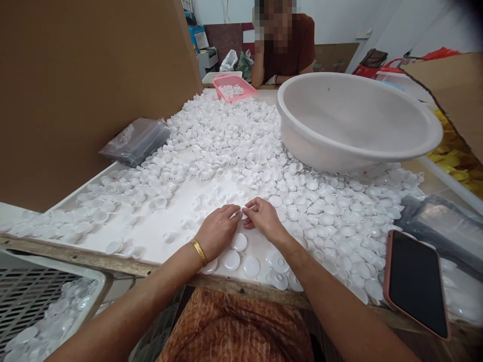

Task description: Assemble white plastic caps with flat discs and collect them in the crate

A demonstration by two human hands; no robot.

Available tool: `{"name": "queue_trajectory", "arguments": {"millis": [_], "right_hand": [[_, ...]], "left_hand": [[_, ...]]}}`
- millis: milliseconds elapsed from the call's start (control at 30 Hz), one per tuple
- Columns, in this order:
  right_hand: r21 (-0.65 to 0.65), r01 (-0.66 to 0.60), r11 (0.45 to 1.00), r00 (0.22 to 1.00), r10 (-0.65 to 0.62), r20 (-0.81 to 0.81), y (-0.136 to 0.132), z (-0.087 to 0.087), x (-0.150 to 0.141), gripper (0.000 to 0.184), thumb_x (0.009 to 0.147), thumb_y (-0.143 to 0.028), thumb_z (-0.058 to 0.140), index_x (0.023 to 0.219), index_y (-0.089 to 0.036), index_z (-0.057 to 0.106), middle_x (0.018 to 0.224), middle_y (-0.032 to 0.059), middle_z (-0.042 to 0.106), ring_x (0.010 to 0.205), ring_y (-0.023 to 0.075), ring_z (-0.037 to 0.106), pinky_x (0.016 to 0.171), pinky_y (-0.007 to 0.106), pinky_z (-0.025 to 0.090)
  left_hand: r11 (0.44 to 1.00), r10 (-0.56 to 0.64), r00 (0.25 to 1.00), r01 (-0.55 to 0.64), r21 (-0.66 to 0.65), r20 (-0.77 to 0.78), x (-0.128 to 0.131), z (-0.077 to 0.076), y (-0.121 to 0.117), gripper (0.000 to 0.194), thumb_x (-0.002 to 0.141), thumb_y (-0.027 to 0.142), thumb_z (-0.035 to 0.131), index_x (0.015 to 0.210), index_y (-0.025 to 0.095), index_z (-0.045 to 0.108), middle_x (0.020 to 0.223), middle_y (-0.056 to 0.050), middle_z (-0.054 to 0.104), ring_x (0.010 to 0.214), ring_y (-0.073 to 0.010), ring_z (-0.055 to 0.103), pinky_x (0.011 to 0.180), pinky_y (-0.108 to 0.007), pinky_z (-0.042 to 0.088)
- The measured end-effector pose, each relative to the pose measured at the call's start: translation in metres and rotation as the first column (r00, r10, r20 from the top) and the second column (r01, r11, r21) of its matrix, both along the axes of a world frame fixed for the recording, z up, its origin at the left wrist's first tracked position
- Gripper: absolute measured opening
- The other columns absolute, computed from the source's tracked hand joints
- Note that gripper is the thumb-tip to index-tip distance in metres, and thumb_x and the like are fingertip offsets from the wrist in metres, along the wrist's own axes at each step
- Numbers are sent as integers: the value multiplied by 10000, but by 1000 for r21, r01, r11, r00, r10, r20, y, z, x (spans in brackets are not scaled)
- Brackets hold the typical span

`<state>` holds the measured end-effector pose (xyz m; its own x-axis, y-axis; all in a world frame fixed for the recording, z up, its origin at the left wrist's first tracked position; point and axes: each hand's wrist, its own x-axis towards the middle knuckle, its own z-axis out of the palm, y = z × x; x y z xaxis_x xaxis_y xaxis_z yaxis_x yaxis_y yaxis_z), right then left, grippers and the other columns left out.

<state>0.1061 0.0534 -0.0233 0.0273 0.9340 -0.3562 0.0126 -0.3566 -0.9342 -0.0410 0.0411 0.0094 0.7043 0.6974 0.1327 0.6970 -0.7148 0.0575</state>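
My left hand (pixel 218 231), with a gold bangle on its wrist, and my right hand (pixel 264 218) meet at the near middle of a white table (pixel 158 236). Both are curled, with fingertips pinched together on a small white plastic cap piece (pixel 241 212) between them. Several flat white caps (pixel 238 242) lie just under my hands near the table's front edge. A big heap of white plastic caps (pixel 226 146) covers the table beyond and to the right.
A large white basin (pixel 377 146) stands at the back right. A phone (pixel 415 281) lies at the near right edge. A white mesh basket (pixel 41 306) with caps sits low left. A clear bag (pixel 138 141), cardboard wall, pink tray (pixel 247 93) and a seated person (pixel 287 50) are beyond.
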Motion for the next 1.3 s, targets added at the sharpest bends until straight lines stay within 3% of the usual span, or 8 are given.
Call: {"name": "queue_trajectory", "arguments": {"millis": [267,500,700,833,933,1067,1200,1300], "right_hand": [[14,-42,999,980,39,194,-11,7,0,137,752,-284,588,756,-178,502,693,1,574,544,136,625,376,186,490],[-40,-136,990,973,141,182,-8,-8,5,312,610,-446,648,734,-201,500,721,59,623,655,241,656,482,305,546],[-95,-140,986,982,150,110,-4,-39,15,408,567,-489,640,851,-240,486,762,141,615,598,280,639,487,385,550],[-39,-165,986,984,167,67,8,-61,19,482,594,-448,637,1002,-256,466,728,113,587,544,259,620,447,368,527],[-18,-194,981,978,195,77,6,-44,17,433,608,-424,636,975,-240,500,736,89,586,585,244,620,472,349,529],[80,-97,992,985,85,149,-13,-4,-1,300,653,-350,585,904,-206,509,682,-18,527,549,156,576,481,292,527],[99,-141,985,969,117,217,-22,4,-8,225,736,-220,514,961,-206,519,760,-29,551,516,101,567,487,242,508],[162,-216,963,930,152,336,-30,14,12,288,779,-171,496,1060,-225,526,816,-13,611,582,106,600,547,228,491]], "left_hand": [[984,-94,994,84,-155,-59,3,11,2,229,811,101,428,957,87,603,1002,-113,618,960,-187,570,875,-303,458],[984,-121,988,107,-141,-98,1,1,-2,184,747,168,507,843,60,622,878,-117,627,809,-208,586,742,-313,489],[974,-145,983,121,-194,-111,6,4,-12,167,751,220,507,724,133,648,798,-96,638,779,-208,590,656,-307,477],[976,-135,978,103,-190,-160,8,5,-10,192,770,228,499,693,153,658,831,-114,637,777,-205,589,597,-293,464],[982,-134,980,111,-153,-147,9,5,-10,169,762,213,511,687,146,647,792,-112,624,773,-209,583,595,-297,466],[994,-79,993,71,-85,-91,12,0,-19,147,778,150,487,767,122,631,778,-103,608,790,-208,579,670,-330,493],[999,16,999,-14,-43,51,6,-4,-31,208,797,105,435,907,90,611,918,-129,619,884,-213,575,785,-357,500],[996,54,987,-43,-76,148,-5,5,-40,242,822,136,421,951,134,627,1024,-111,621,963,-209,571,861,-372,484]]}}
